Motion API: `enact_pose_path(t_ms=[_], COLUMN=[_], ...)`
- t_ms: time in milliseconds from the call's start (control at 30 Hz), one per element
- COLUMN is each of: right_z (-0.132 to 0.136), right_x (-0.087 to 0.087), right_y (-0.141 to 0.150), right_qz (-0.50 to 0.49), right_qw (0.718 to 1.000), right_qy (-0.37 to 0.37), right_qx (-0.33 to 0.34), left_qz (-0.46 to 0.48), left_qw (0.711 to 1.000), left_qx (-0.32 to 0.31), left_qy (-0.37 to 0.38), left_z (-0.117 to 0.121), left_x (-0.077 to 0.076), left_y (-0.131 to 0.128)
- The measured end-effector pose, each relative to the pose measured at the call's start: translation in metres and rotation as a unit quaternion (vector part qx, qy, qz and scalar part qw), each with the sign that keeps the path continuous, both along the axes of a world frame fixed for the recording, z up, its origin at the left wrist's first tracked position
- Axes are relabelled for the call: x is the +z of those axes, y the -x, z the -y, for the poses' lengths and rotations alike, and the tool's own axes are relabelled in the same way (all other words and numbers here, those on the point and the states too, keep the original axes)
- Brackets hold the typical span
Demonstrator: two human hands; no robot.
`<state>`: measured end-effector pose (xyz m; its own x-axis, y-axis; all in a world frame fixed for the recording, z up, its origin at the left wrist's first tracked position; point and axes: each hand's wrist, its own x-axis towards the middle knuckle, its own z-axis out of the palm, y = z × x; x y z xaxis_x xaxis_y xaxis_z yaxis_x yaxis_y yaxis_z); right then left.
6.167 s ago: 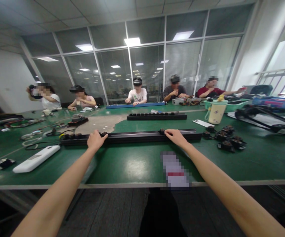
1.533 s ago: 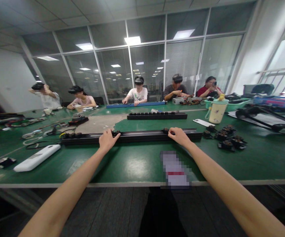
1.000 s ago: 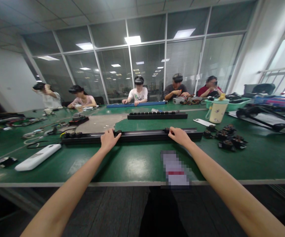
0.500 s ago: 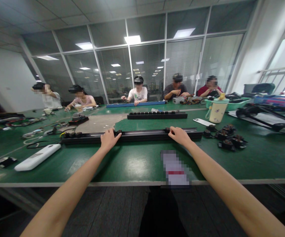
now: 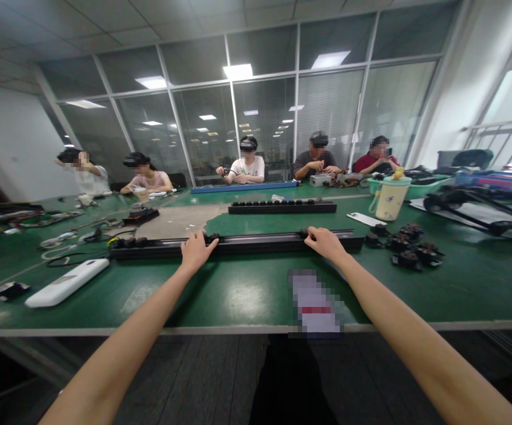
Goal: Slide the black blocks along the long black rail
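A long black rail (image 5: pixel 256 243) lies crosswise on the green table in front of me. My left hand (image 5: pixel 195 250) is closed over its left half, with the thumb against a small black block (image 5: pixel 214 236) on top. Farther right, my right hand (image 5: pixel 325 244) pinches another small black block (image 5: pixel 303 234) on the rail; the fingers partly cover it. Several similar blocks (image 5: pixel 131 242) sit at the rail's left end. A loose group of black parts (image 5: pixel 415 245) lies beyond the right end.
Behind the rail stands a second black track (image 5: pixel 282 208) with a row of blocks. A yellow cup (image 5: pixel 391 199) and white phone (image 5: pixel 365 219) are at right. Nearer lie a blurred phone-like slab (image 5: pixel 315 302) and a white device (image 5: pixel 67 283). Co-workers sit across the table.
My right hand has shifted slightly right along the rail with the small block. My left hand stays in place. Across the table, the middle co-worker has raised a hand holding something thin and dark.
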<state>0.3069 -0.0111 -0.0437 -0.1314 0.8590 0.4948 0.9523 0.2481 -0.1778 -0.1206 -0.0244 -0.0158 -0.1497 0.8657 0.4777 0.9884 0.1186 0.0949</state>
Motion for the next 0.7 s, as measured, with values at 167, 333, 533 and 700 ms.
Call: enact_pose_path(t_ms=[167, 333, 533, 700], right_z=[0.0001, -0.0017, -0.0026, -0.0021], right_x=[0.0004, 0.0, -0.0007, 0.0002], right_y=[-0.0014, -0.0036, -0.006, -0.0071], right_qz=[-0.007, -0.006, -0.011, -0.015], right_qw=[1.0, 1.0, 1.0, 1.0], right_qy=[0.005, 0.009, 0.007, 0.009], right_qx=[-0.001, -0.003, -0.004, -0.006], left_qz=[-0.007, -0.007, -0.008, -0.004], left_qw=[1.0, 1.0, 1.0, 1.0], left_qx=[-0.001, 0.001, 0.003, -0.001], left_qy=[0.001, 0.004, 0.007, 0.013], left_z=[-0.0004, -0.0004, 0.0026, 0.0027], left_x=[-0.0011, -0.0001, 0.0034, 0.0046], left_y=[0.0007, 0.0002, -0.0017, -0.0014])
